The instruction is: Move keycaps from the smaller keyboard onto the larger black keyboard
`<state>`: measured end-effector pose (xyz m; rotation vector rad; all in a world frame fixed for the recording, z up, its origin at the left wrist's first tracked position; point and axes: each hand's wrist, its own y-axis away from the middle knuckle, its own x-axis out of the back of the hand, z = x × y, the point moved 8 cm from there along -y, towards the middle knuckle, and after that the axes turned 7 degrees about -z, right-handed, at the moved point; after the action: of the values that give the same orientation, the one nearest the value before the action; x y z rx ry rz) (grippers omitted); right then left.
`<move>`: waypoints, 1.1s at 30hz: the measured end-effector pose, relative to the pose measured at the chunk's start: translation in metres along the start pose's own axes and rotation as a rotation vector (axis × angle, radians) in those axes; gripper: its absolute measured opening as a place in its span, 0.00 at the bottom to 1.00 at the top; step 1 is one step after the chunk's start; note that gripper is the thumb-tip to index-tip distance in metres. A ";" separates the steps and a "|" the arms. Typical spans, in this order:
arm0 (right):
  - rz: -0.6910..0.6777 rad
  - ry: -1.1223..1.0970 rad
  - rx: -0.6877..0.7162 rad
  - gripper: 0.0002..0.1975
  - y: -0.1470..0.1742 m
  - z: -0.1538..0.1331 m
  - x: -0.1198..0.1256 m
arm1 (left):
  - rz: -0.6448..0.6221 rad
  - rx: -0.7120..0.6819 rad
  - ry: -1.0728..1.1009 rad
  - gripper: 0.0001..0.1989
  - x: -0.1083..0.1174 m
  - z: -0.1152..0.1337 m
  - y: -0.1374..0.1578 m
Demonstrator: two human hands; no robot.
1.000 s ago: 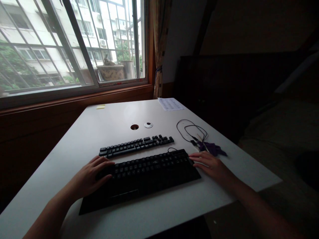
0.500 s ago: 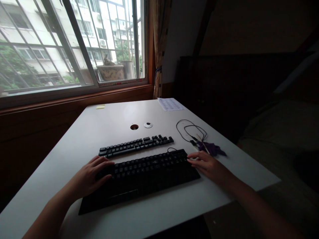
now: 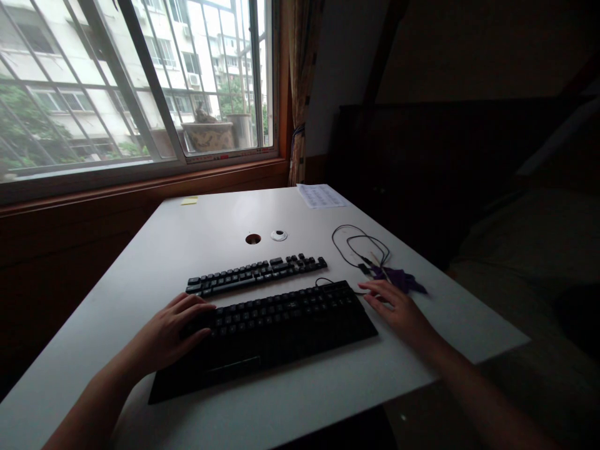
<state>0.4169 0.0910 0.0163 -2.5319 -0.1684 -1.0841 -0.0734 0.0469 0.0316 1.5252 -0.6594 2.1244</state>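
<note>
A black keyboard [image 3: 290, 334] with a wide palm rest lies slightly slanted on the white table. My left hand [image 3: 180, 328] rests on its left end, fingers stretched over the keys and thumb apart. Just off the right end, my right hand [image 3: 394, 307] hovers with its fingers spread and nothing visible in them. Behind the keyboard, black keycaps [image 3: 255, 275] stand in rows laid out like a second keyboard, uneven at the right. A thin black cord runs from the keyboard's back edge.
A purple cloth [image 3: 400, 279] with thin sticks lies to the right beside a looped black cable [image 3: 359, 236]. Farther back are a round hole [image 3: 253, 239], its white cover [image 3: 279, 235], printed paper [image 3: 321, 195] and a yellow note [image 3: 189, 201]. A barred window is beyond.
My right hand has drawn slightly right, away from the keyboard's right end, and its fingers have parted. My left hand and the keyboard look still.
</note>
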 end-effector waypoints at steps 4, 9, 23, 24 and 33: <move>-0.034 -0.100 -0.104 0.19 -0.002 0.009 -0.017 | 0.001 0.007 0.000 0.19 0.000 0.000 -0.001; -0.041 -0.107 -0.159 0.21 -0.001 0.014 -0.028 | -0.006 0.005 0.004 0.18 0.001 0.002 -0.001; -0.066 -0.136 -0.199 0.23 0.006 0.020 -0.031 | 0.034 0.000 0.013 0.18 0.006 0.004 -0.001; -0.070 -0.133 -0.199 0.23 0.006 0.021 -0.032 | 0.037 -0.001 0.013 0.18 0.006 0.004 -0.002; -0.033 -0.132 -0.188 0.22 0.006 0.018 -0.030 | 0.012 0.009 0.009 0.18 0.003 0.002 -0.001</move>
<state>0.4098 0.0938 -0.0180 -2.7793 -0.1499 -0.9869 -0.0724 0.0464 0.0351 1.5195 -0.6585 2.1445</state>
